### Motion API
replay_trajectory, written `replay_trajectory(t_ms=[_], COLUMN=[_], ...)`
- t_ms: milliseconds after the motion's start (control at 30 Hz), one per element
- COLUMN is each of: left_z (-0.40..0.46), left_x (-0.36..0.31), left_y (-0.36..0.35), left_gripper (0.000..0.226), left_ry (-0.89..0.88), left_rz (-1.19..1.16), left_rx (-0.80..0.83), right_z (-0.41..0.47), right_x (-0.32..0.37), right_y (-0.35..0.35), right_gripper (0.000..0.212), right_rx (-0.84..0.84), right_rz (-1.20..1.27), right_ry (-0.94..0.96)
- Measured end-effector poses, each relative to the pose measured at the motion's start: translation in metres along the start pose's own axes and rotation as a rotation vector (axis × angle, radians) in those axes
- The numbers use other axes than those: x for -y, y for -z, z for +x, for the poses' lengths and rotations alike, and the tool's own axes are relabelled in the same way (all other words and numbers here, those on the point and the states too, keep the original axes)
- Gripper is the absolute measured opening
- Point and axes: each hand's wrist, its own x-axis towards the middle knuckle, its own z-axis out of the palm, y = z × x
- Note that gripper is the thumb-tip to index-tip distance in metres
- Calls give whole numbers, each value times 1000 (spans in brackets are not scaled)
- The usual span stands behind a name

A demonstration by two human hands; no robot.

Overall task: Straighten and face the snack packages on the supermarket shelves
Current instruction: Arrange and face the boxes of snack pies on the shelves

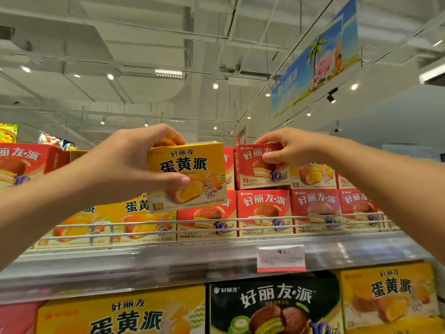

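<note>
A white supermarket ceiling (144, 44) with spot lights runs above me, and a blue hanging banner (315, 59) shows at the upper right. In front of me is the top shelf (168, 259) with a wire rail (192, 225) along its near edge and a price tag (281, 257) on its clear strip.

My left hand (130, 165) grips a yellow box (190, 177), thumb across its front and fingers curled over its top left corner. The box is lifted clear of the row, tilted slightly, in front of the yellow boxes (115, 225) at the left of the shelf.

My right hand (286, 148) pinches the top of a red box (261, 169), which sits in the upper layer, on the red boxes (265, 213) behind the rail. Just right of it in that layer is another yellow box (313, 175).

Below the shelf, near me, stand larger boxes: yellow (125, 312), black (274, 307) and yellow again (390, 297).
</note>
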Motion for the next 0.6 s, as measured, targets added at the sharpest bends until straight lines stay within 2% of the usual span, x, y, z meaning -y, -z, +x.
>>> replay_trajectory(t_ms=[367,500,600], left_z=[4,10,14], left_x=[2,0,-3], left_y=[-17,-21,-23], left_gripper=[55,59,59], left_ry=[7,24,35], left_rz=[-43,-71,-66], left_rx=[41,69,76], right_z=[2,-3,-16], right_x=[1,-2,-15], right_y=[-6,2,20], right_gripper=[36,59,62], right_rx=[52,27,-44], right_rz=[-158,-151,-192], right_ry=[-56,-67,-83])
